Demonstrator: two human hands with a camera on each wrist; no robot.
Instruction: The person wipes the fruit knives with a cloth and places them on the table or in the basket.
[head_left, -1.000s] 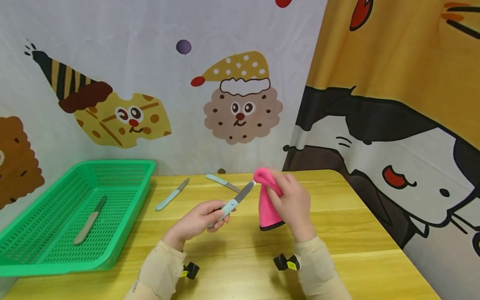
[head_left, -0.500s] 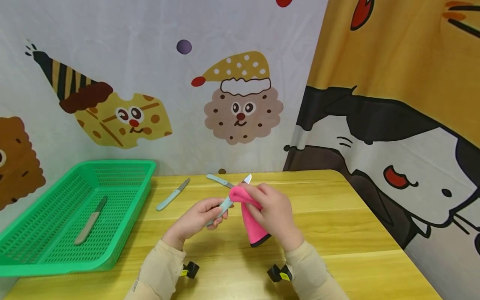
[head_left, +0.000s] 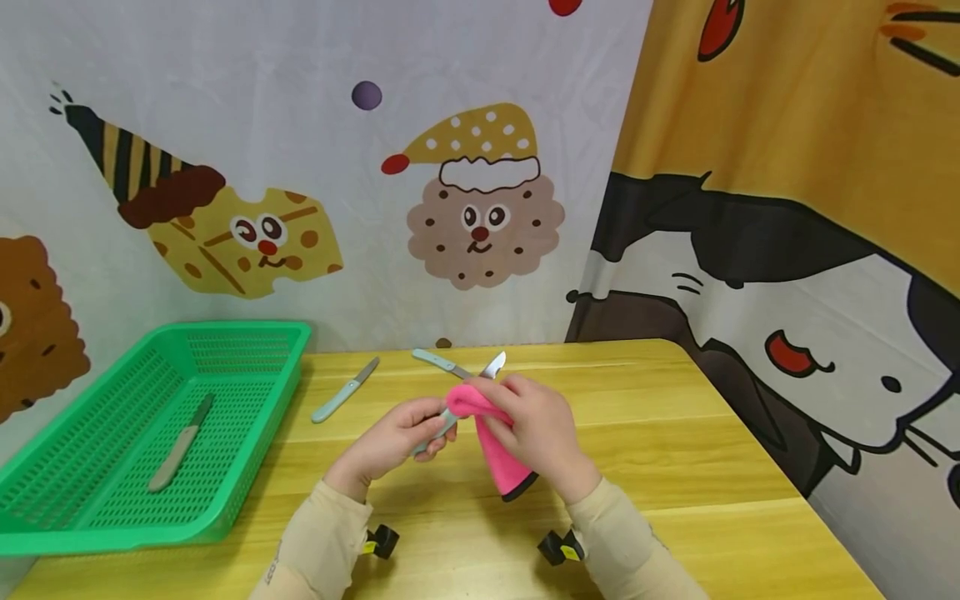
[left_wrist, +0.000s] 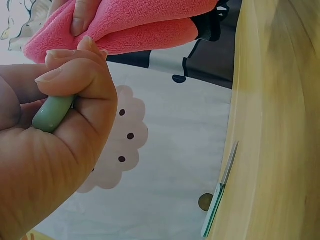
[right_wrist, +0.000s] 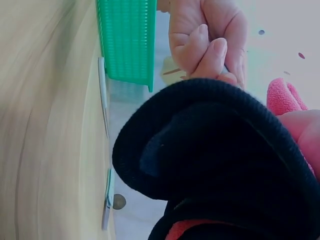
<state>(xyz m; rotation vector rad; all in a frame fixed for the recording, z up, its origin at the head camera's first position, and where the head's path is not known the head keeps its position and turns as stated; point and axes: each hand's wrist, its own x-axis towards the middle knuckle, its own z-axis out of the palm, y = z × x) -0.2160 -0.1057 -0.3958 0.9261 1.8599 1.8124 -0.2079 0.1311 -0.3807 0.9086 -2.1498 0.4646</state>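
- Beige sleeves (head_left: 326, 533) on both arms, nearest the cam; small black blocks w/ yellow tags (head_left: 384, 542) at the inner side of each cuff.
- L hand (head_left: 405, 429): grasping, fingers & thumb curled round the pale green-blue handle of the held knife (head_left: 493, 365); handle's butt pokes out of the fist in L wrist view.
- R hand (head_left: 536, 425): also grasping, pinching a pink cloth (head_left: 501, 458) btwn thumb & fingers.
- Cloth: folded over the lower blade, close to the handle; loose end hangs below R hand, black edging at bottom. In R wrist view its black side fills much of the pic.
- Held knife: up off the table, tilted, tip pointing away & to the R; blade end sticks out past cloth & R fingers, the rest of blade covered.
- Wood-grain table (head_left: 675, 500) under it all.
- Green basket (head_left: 187, 529) at L, perforated; a beige-handled knife (head_left: 180, 454) lies inside on its floor, blade toward the back.
- Light-blue knife (head_left: 347, 389) on table, just R of basket, blade angled away.
- Second light-blue knife (head_left: 438, 361) nr the back edge, blade pointing R, its tip hidden.
- Far back: white backdrop (head_left: 315, 50) w/ cheese & cookie cartoons; yellow curtain (head_left: 787, 108) w/ a black-&-white cartoon animal at R.
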